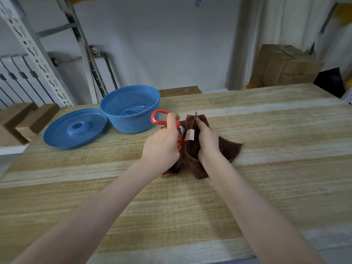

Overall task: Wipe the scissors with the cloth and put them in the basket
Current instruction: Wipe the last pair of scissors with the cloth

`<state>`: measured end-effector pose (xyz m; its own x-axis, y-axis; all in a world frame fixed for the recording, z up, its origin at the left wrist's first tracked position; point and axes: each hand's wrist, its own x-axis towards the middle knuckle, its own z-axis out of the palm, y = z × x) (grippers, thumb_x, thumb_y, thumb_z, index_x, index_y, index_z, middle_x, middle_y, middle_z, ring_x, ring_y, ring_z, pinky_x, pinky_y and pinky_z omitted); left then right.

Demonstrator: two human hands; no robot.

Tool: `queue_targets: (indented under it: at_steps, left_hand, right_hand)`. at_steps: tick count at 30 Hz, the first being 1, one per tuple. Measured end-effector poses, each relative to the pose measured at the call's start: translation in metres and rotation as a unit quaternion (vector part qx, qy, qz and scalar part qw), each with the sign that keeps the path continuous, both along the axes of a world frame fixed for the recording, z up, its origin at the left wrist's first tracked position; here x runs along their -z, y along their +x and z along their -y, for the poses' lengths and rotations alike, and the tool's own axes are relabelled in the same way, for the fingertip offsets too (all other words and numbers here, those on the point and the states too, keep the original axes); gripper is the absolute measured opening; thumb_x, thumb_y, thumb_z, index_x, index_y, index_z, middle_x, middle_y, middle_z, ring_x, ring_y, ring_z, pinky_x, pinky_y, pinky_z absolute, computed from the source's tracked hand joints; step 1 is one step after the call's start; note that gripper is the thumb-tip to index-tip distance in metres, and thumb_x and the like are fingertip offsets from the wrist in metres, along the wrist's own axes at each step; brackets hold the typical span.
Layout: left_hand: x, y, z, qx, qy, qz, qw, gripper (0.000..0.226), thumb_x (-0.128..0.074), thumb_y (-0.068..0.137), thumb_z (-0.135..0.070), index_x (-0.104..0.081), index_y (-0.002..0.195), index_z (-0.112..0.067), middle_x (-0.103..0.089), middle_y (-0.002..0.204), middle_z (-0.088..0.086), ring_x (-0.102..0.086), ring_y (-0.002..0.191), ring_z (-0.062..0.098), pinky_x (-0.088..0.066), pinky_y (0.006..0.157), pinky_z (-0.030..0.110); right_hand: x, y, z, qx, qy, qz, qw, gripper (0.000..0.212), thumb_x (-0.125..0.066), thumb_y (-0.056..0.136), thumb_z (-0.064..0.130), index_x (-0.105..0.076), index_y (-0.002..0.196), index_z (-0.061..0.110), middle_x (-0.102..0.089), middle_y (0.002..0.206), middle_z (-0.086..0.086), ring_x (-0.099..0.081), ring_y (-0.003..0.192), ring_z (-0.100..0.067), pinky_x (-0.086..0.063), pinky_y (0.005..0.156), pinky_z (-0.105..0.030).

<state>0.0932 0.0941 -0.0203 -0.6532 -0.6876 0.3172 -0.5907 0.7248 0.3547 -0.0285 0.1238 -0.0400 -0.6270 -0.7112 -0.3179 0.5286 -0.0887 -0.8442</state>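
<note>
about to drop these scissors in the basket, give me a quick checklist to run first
1. Left hand grips the scissors firmly: ok, its fingers curl round the red handle.
2. Blades wiped clean: cannot tell, they are hidden behind the hand and cloth.
3. Right hand holds the cloth: ok.
4. Basket open: ok, its lid lies beside it on the table.
5. Basket floor free: not ok, some metal items lie inside.
6. Way to the basket: ok, it stands just beyond the handle with nothing between.
</note>
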Motion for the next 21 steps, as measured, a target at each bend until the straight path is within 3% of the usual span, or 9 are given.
queue_targets:
  at_steps: [4,7,10,15,21]
  left_hand:
    - [-0.003,0.006,0.001,-0.041,-0.057,0.058,0.996,0.057,-0.046,0.086,-0.008,-0.02,0.136,-0.016,-0.056,0.081,-0.002,-0.062,0.072,0.032,-0.045,0.057,0.036]
    - [-0.006,0.005,-0.007,-0.037,-0.105,0.093,0.989,0.062,-0.047,0.086,-0.006,-0.02,0.142,-0.014,-0.042,0.078,-0.006,-0.059,0.069,0.029,-0.038,0.054,0.032]
    - [-0.008,0.004,-0.01,-0.047,-0.12,0.093,0.987,0.063,-0.043,0.085,-0.001,-0.022,0.143,-0.013,-0.039,0.076,-0.006,-0.047,0.062,0.026,-0.033,0.052,0.031]
    - [-0.01,0.002,-0.011,-0.053,-0.139,0.109,0.983,0.066,-0.043,0.084,0.002,-0.018,0.143,-0.013,-0.033,0.074,-0.008,-0.044,0.062,0.024,-0.036,0.052,0.032]
    - [-0.012,0.0,-0.009,-0.046,-0.154,0.126,0.979,0.071,-0.041,0.083,0.001,-0.012,0.146,-0.012,-0.035,0.075,-0.006,-0.042,0.063,0.026,-0.035,0.054,0.032]
  right_hand:
    - [-0.001,0.001,-0.008,-0.073,-0.001,-0.091,0.993,0.018,-0.071,0.087,0.026,-0.073,0.095,0.009,-0.076,0.088,-0.008,-0.074,0.08,-0.021,-0.06,0.071,-0.032]
    - [-0.005,0.003,-0.007,-0.069,0.017,-0.113,0.991,0.025,-0.08,0.077,0.022,-0.074,0.096,0.007,-0.076,0.086,-0.009,-0.074,0.078,-0.022,-0.06,0.071,-0.033]
    - [-0.007,0.003,-0.005,-0.04,0.018,-0.112,0.993,0.019,-0.072,0.083,0.017,-0.073,0.092,0.0,-0.073,0.081,-0.012,-0.072,0.071,-0.023,-0.056,0.059,-0.027]
    - [-0.007,0.003,0.0,-0.022,0.019,-0.113,0.993,0.021,-0.065,0.086,0.019,-0.074,0.087,-0.001,-0.073,0.082,-0.015,-0.07,0.074,-0.025,-0.055,0.064,-0.03]
    - [-0.012,0.004,-0.001,-0.046,0.007,-0.118,0.992,0.024,-0.073,0.084,0.019,-0.063,0.063,0.011,-0.063,0.054,0.0,-0.063,0.052,-0.014,-0.049,0.049,-0.022]
